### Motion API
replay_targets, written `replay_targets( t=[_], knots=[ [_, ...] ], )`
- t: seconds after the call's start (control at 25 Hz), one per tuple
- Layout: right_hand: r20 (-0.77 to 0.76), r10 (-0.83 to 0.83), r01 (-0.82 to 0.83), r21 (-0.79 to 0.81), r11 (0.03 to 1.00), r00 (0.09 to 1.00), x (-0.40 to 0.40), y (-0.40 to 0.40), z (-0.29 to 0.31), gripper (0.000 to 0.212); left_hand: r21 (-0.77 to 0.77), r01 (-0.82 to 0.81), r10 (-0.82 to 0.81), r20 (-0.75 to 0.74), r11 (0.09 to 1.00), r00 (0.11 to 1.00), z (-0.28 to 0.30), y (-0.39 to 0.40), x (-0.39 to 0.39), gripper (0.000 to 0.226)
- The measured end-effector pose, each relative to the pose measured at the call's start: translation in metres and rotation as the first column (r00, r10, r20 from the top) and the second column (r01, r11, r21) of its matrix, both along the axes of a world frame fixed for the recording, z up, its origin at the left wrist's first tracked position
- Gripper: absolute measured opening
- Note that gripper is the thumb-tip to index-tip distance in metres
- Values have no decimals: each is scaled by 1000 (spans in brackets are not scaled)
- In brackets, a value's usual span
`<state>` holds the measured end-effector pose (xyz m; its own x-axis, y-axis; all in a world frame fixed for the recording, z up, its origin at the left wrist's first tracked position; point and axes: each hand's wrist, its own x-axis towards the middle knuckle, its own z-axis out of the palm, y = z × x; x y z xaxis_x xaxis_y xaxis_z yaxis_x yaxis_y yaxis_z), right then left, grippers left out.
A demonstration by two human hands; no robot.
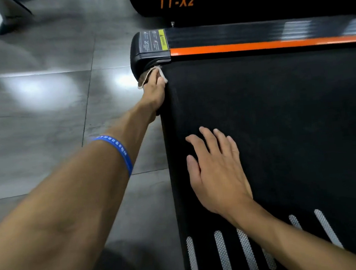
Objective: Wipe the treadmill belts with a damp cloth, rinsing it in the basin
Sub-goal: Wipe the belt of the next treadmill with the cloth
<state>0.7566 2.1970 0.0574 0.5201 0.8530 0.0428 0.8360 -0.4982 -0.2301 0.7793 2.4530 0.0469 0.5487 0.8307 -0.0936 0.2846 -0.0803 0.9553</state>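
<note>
Left hand (pixel 154 87) is stretched out to the belt's (pixel 278 127) far left corner, just above frame centre-left, fingers curled round a pale cloth (pixel 147 78). Cloth is bunched under and ahead of the fingers, poking out on the left and at the fingertips, pressed where the belt edge meets the black end cap (pixel 143 54). Blue wristband (pixel 118 152) sits on the left forearm. Right hand (pixel 216 170) lies flat on the belt in lower centre, fingers straight and spread, holding nothing, well apart from the cloth. Belt fills the right half of the frame; grey tread stripes (pixel 222 255) along the bottom edge. Orange strip (pixel 268 45) runs along the side rail at upper right, warning label (pixel 154 40) on the cap beside it. A second machine marked TT-X2 (pixel 177 1) sits at top centre. Grey tile floor (pixel 42 103) on the left, with glare patches.
</note>
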Motion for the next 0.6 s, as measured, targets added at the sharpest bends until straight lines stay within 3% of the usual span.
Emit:
replay_targets(
  t=[0.08,0.28,0.6],
  knots=[
    [1,3,-3,5,1000,1000,1,0,1,47,-35,8,-7,51,999,999,-5,-22,-20,21],
    [70,12,-15,44,999,998,2,0,-5,44,-173,9,-15,-37,985,999,-12,-108,-93,23],
    [121,47,-52,39,998,992,3,0,-7,45,-324,148,-146,30,934,989,15,-233,-242,32]
  ],
)
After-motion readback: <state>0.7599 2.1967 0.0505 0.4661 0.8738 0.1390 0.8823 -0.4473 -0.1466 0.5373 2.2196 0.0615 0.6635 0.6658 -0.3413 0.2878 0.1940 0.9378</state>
